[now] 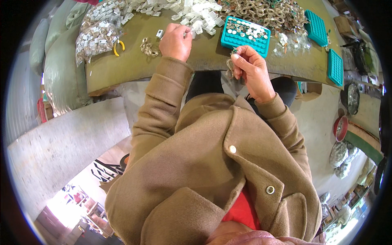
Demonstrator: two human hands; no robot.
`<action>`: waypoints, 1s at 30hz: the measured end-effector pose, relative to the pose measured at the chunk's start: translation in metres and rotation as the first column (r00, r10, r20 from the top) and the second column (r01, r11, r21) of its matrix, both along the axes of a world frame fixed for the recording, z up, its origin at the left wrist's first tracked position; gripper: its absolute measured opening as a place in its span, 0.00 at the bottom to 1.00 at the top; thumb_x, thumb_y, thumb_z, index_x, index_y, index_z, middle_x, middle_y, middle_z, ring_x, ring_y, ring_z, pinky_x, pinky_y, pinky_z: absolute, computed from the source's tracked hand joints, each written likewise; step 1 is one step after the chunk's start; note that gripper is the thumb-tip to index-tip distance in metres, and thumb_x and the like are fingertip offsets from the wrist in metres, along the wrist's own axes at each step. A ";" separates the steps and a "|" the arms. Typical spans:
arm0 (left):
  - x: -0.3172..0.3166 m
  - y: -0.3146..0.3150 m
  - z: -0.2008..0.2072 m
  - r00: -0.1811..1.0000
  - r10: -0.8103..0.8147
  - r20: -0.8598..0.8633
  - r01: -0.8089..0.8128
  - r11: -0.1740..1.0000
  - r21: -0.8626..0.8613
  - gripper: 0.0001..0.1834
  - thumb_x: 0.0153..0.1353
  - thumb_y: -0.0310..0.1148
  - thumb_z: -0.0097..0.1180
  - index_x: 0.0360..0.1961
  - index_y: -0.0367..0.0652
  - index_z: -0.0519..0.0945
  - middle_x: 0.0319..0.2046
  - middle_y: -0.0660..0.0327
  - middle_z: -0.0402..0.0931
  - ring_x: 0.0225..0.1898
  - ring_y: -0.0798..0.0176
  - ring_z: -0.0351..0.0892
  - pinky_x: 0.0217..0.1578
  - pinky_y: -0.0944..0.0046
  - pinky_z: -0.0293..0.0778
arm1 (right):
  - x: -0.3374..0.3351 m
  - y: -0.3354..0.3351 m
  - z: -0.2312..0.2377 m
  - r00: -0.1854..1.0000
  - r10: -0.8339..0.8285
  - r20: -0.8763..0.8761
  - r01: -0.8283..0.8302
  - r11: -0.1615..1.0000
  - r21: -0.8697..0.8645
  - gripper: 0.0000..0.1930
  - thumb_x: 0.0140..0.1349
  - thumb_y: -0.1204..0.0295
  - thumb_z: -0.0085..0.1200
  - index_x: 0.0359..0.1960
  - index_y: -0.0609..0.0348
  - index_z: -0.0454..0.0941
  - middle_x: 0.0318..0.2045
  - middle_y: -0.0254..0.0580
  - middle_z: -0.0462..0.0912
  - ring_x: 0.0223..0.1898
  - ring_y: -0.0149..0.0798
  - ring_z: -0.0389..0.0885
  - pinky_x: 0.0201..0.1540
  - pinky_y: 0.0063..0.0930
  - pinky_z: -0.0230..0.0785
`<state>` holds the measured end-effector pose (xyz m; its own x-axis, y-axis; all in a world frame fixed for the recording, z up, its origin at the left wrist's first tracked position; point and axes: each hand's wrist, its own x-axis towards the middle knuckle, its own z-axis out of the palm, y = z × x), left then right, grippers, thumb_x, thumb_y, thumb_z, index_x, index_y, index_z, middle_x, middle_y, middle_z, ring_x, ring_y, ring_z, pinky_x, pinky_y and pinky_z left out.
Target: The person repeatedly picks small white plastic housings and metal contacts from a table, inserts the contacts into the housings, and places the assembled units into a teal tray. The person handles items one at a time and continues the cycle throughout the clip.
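Note:
At the near edge of a pile of small translucent white plastic cases (200, 16), my left hand (175, 42) is closed, back of the hand up. Its fingertips point into the pieces, so I cannot make out what they hold, if anything. My right hand (254, 73) pinches a coiled beige cable (230, 68) by its upper end, where a small dark green part shows between thumb and fingers. The coil hangs over the table's front edge. Just beyond that hand stands a teal tray (246, 36) with rows of round silvery pieces in its wells.
A heap of coiled cables (269, 12) covers the back right of the table (204, 55). Two more teal trays (335, 67) lie at the right edge. On the left are a clear bag of small cases (98, 38), yellow-handled pliers (119, 47) and a loose coil (148, 47).

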<state>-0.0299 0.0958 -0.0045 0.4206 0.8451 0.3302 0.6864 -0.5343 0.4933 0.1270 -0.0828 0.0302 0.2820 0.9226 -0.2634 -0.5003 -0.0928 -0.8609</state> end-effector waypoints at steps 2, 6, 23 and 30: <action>-0.004 0.003 -0.005 0.999 -0.035 0.026 0.034 0.999 0.017 0.07 0.53 0.34 0.63 0.33 0.49 0.85 0.38 0.62 0.80 0.38 0.56 0.80 0.38 0.60 0.75 | 0.000 0.000 -0.001 1.000 -0.004 -0.012 0.004 1.000 0.002 0.05 0.65 0.72 0.56 0.34 0.56 0.72 0.23 0.26 0.72 0.22 0.21 0.67 0.25 0.16 0.61; -0.014 0.008 -0.012 0.985 -0.132 0.110 0.122 0.988 0.099 0.06 0.53 0.30 0.63 0.33 0.46 0.84 0.37 0.62 0.81 0.38 0.59 0.80 0.39 0.60 0.75 | -0.002 0.002 -0.004 1.000 0.012 0.000 -0.012 1.000 -0.010 0.05 0.65 0.71 0.56 0.34 0.56 0.73 0.23 0.26 0.72 0.22 0.21 0.67 0.25 0.16 0.61; -0.015 -0.069 0.046 0.740 0.135 0.659 0.561 0.417 -0.715 0.05 0.65 0.32 0.56 0.39 0.44 0.79 0.28 0.70 0.77 0.31 0.77 0.75 0.31 0.76 0.69 | -0.001 -0.004 0.019 0.946 -0.136 0.294 0.076 0.975 0.209 0.04 0.60 0.78 0.59 0.34 0.60 0.76 0.28 0.23 0.74 0.31 0.17 0.69 0.35 0.13 0.62; 0.004 -0.087 0.048 0.639 0.243 0.730 0.687 0.246 -0.683 0.07 0.66 0.32 0.54 0.42 0.42 0.77 0.37 0.64 0.81 0.34 0.74 0.78 0.37 0.71 0.77 | 0.000 -0.019 0.015 0.809 -0.131 0.573 0.004 0.976 0.218 0.05 0.58 0.78 0.61 0.35 0.63 0.79 0.27 0.29 0.79 0.31 0.21 0.74 0.37 0.17 0.68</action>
<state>-0.0260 0.0084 0.0431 0.7354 0.6199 -0.2738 -0.0992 0.4982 0.8614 0.1274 -0.1021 0.0456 0.3865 0.9092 0.1551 0.1011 0.1253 -0.9869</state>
